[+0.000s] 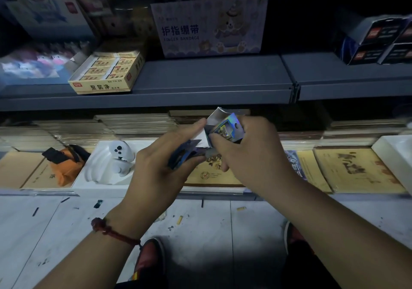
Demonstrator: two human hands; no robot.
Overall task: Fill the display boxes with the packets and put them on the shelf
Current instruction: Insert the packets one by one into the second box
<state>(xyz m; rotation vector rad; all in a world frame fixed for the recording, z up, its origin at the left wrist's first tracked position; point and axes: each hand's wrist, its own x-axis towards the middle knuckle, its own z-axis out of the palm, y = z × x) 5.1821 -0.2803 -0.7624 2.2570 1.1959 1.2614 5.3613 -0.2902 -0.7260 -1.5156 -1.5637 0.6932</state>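
On shelf (211,74), seemingly "FINGER BANDAGE" box (209,23)

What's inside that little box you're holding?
Shiny holographic packets stick out of the small box, pinched by the right hand. How many lie deeper is hidden by the fingers and box wall.

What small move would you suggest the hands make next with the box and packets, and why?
Probably press the holographic packets, pinched in the right hand, deeper into the open display box that the left hand holds. They stick out of its opening and its white flap stands raised, so the box does not look ready for the shelf.
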